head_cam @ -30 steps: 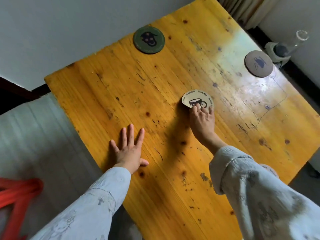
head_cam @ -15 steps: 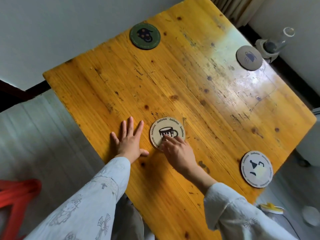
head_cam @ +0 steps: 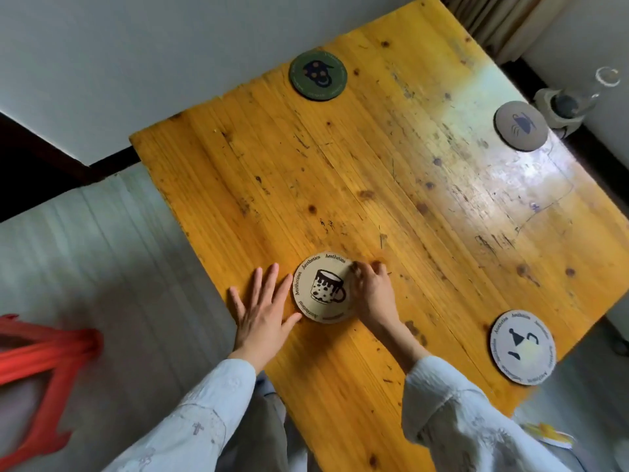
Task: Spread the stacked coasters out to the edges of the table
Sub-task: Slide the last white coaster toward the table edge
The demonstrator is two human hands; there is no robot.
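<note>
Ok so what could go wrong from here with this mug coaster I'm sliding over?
The mug coaster already touches the flat left hand, so it may jam or ride up over the fingers. The right hand presses only its right side, so it could pivot. The white coaster overhangs the table edge and a bump might tip it off.

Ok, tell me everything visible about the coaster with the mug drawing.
The mug coaster is a round, tan, cardboard-looking disc with a dark spotted mug drawn at its centre and "Aesthetics" printed around the rim. It lies flat on the wooden table, near the edge by the person. The right hand rests on its right side, covering part of it; the left hand lies flat beside it, thumb at its lower rim.
</note>
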